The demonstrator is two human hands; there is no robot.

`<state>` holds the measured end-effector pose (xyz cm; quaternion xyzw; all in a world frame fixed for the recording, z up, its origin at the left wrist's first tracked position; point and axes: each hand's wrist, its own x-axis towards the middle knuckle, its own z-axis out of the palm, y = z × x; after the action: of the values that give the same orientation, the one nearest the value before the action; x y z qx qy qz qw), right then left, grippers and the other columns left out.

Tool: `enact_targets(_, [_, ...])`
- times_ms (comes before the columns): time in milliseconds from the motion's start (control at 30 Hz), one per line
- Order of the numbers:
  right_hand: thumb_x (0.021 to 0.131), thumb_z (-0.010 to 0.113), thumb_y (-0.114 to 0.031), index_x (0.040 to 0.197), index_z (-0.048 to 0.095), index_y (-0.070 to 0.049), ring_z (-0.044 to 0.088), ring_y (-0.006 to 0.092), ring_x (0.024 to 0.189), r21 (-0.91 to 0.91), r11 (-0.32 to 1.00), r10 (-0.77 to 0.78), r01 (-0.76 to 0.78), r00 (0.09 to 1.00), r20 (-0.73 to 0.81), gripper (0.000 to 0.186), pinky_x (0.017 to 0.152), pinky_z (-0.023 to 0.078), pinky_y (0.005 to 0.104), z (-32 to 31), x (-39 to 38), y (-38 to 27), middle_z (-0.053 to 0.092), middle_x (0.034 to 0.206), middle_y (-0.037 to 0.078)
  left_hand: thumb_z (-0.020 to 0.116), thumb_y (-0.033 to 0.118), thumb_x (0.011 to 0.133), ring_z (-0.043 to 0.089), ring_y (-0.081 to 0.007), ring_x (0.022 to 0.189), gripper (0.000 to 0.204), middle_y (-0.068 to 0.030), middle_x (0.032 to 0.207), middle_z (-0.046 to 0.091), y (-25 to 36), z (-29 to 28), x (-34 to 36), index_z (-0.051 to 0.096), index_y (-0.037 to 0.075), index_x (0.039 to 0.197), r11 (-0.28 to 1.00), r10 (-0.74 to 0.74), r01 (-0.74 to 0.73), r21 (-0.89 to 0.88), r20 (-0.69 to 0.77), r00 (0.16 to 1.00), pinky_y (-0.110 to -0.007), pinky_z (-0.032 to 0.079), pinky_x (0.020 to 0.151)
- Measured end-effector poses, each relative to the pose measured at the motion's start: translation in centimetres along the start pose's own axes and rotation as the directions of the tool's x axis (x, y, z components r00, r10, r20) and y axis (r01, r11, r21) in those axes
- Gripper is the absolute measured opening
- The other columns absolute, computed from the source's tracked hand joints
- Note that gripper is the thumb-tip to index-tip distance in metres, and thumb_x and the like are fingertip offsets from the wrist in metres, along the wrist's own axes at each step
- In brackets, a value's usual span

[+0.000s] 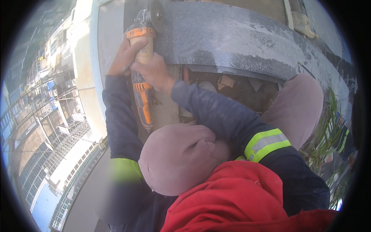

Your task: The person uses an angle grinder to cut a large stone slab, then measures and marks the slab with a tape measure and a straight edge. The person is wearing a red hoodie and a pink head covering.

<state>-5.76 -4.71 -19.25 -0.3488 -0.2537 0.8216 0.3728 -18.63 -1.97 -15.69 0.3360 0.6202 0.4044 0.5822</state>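
Observation:
An orange and grey angle grinder (pixel 143 98) lies upright in the picture, its disc (pixel 156 15) at the top beside the left end of a mottled grey slab (pixel 232 34). My left hand (pixel 121 56) is closed on the grinder's pale body just below the orange collar, with the thumb across it. My right hand (pixel 154 73) grips the same body a little lower, from the right side. The lower handle hangs free between my forearms. Whether the disc touches anything is unclear.
Under the slab is a dark recess with rubble scraps (pixel 226 82). My knees (pixel 293 100) are bent close to it. At the left, a pale ledge (pixel 98 58) borders a drop toward scaffolding (pixel 54 104) and buildings below. Long-leaved plants (pixel 328 127) stand at the right.

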Motion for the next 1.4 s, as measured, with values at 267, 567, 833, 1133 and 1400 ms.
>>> enact_targets(267, [0.087, 0.077, -0.013, 0.118, 0.063, 0.004, 0.069, 0.0134, 0.088, 0.016, 0.999, 0.034, -0.034, 0.999, -0.001, 0.038, 0.071, 0.056, 0.0286, -0.2, 0.6, 0.1, 0.07, 0.102, 0.008, 0.07, 0.023, 0.1, 0.064, -0.0201, 0.112, 0.064, -0.0152, 0.131, 0.058, 0.2, -0.2, 0.8, 0.038, -0.002, 0.148, 1.0, 0.009, -0.009, -0.001, 0.054, 0.999, -0.034, 0.057, 0.091])
enact_targets(567, [0.088, 0.074, -0.007, 0.117, 0.062, 0.005, 0.071, 0.0154, 0.092, -0.051, 0.997, 0.063, -0.064, 0.998, -0.013, 0.035, 0.078, 0.058, 0.0314, 0.1, -0.3, -0.7, 0.07, 0.105, 0.009, 0.071, 0.023, 0.099, 0.065, -0.0192, 0.11, 0.062, -0.0143, 0.129, 0.059, 0.4, 0.2, -0.1, 0.04, -0.001, 0.146, 1.0, -0.014, 0.014, 0.027, 0.007, 1.0, -0.033, 0.057, 0.09])
enact_targets(833, [0.088, 0.076, -0.008, 0.119, 0.062, 0.004, 0.071, 0.0156, 0.092, 0.012, 1.0, 0.024, -0.025, 0.999, 0.037, 0.036, 0.078, 0.058, 0.0304, -0.3, -0.4, 0.6, 0.071, 0.105, 0.009, 0.07, 0.022, 0.1, 0.064, -0.0189, 0.112, 0.061, -0.014, 0.13, 0.059, -0.2, 0.2, -0.7, 0.039, -0.001, 0.148, 1.0, 0.008, -0.008, 0.005, 0.0, 1.0, -0.033, 0.057, 0.091])
enact_targets(1133, [0.088, 0.075, -0.01, 0.118, 0.062, 0.004, 0.07, 0.0146, 0.09, -0.003, 1.0, 0.012, -0.012, 1.0, -0.001, 0.036, 0.075, 0.058, 0.0298, -0.2, 0.2, 0.7, 0.07, 0.103, 0.008, 0.069, 0.023, 0.1, 0.063, -0.0195, 0.114, 0.062, -0.0141, 0.132, 0.058, 0.0, 0.0, 0.1, 0.038, 0.0, 0.149, 1.0, -0.001, 0.001, 0.005, 0.035, 0.999, -0.034, 0.056, 0.093])
enact_targets(1400, [0.087, 0.074, -0.011, 0.118, 0.063, 0.005, 0.07, 0.0145, 0.089, -0.005, 0.999, 0.054, -0.054, 0.998, 0.008, 0.036, 0.074, 0.058, 0.0307, -0.2, 0.2, 0.0, 0.071, 0.103, 0.009, 0.07, 0.023, 0.1, 0.064, -0.0194, 0.111, 0.062, -0.0139, 0.13, 0.059, 0.2, 0.1, 0.1, 0.04, -0.001, 0.148, 1.0, 0.0, 0.0, 0.012, 0.04, 0.999, -0.033, 0.057, 0.091])
